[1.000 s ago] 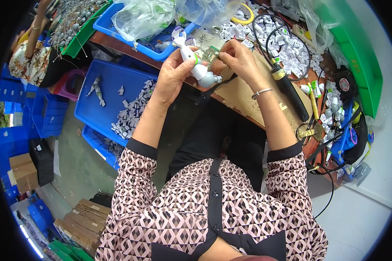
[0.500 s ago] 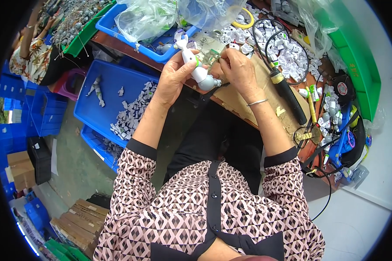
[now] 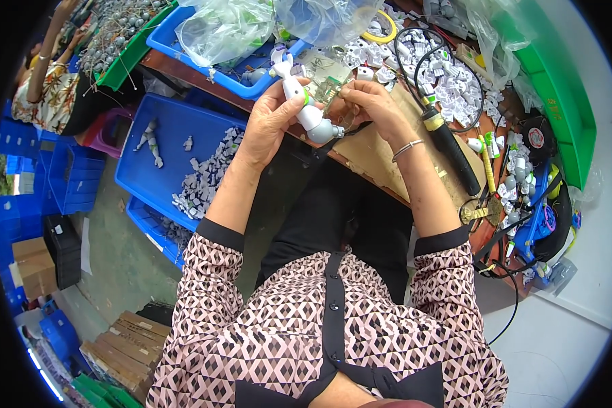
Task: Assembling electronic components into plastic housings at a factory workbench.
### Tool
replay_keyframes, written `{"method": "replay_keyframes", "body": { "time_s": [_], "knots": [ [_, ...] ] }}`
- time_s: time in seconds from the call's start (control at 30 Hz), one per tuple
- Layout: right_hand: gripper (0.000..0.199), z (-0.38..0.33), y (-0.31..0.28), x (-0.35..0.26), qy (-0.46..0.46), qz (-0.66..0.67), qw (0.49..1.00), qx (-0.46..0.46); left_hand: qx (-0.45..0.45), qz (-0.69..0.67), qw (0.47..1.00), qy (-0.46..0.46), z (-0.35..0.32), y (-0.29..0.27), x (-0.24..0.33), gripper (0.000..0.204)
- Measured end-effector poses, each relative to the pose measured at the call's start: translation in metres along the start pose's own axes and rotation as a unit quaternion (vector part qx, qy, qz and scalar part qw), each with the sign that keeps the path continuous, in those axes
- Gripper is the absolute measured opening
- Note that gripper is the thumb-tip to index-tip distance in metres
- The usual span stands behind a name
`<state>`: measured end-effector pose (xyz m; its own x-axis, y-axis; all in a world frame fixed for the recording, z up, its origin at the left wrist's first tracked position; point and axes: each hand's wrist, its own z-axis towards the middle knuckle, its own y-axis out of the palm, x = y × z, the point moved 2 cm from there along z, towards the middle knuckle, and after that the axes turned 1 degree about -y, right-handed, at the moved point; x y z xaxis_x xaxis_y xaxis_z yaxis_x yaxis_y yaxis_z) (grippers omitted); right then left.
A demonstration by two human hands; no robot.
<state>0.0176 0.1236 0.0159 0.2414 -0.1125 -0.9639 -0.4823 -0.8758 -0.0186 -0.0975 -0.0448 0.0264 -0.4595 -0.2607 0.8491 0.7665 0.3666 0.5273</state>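
Observation:
My left hand (image 3: pixel 270 119) grips a white toy limb (image 3: pixel 294 88), which has a green band, a small hand-like part at the upper end and a grey ball-shaped joint at the lower end. Just to its right, the fingers of my right hand (image 3: pixel 374 105) are pinched together close to a small clear plastic piece with metal on it (image 3: pixel 330 81). What those fingers hold, if anything, is too small to make out. A brown cardboard sheet (image 3: pixel 367 160) lies on the bench below my right hand.
A blue tray (image 3: pixel 139 146) with small white parts stands lower left, and another blue tray (image 3: pixel 158 41) with plastic bags is ahead. White parts (image 3: pixel 452 95) are heaped to the right, beside a black-handled corded tool (image 3: pixel 455 156). A green bin (image 3: pixel 564 115) stands far right. Another person (image 3: pixel 44 95) sits far left.
My right hand has moved slightly right and down, its wrist turning, fingers still pinched. The left hand and toy limb have stayed nearly in place.

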Motion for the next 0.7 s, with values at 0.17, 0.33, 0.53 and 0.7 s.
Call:
{"method": "replay_keyframes", "body": {
  "time_s": [0.17,0.33,0.53,0.7],
  "knots": [
    [0.016,0.005,-0.003,0.006,0.01,0.067,0.997,-0.029,-0.003,-0.002,1.0,-0.012,0.0,0.001,-0.001,0.042],
    [0.017,-0.002,0.005,-0.007,0.026,-0.034,0.999,0.026,-0.004,0.007,1.0,-0.009,-0.001,-0.001,0.001,0.042],
    [0.019,-0.002,0.002,-0.002,0.002,-0.042,0.999,0.007,-0.012,0.043,0.998,-0.035,0.003,0.006,0.004,0.041],
    [0.026,-0.041,0.021,-0.028,-0.31,-0.3,0.879,0.205,0.083,0.132,0.987,0.028,0.016,0.008,-0.003,0.05]
  ]
}}
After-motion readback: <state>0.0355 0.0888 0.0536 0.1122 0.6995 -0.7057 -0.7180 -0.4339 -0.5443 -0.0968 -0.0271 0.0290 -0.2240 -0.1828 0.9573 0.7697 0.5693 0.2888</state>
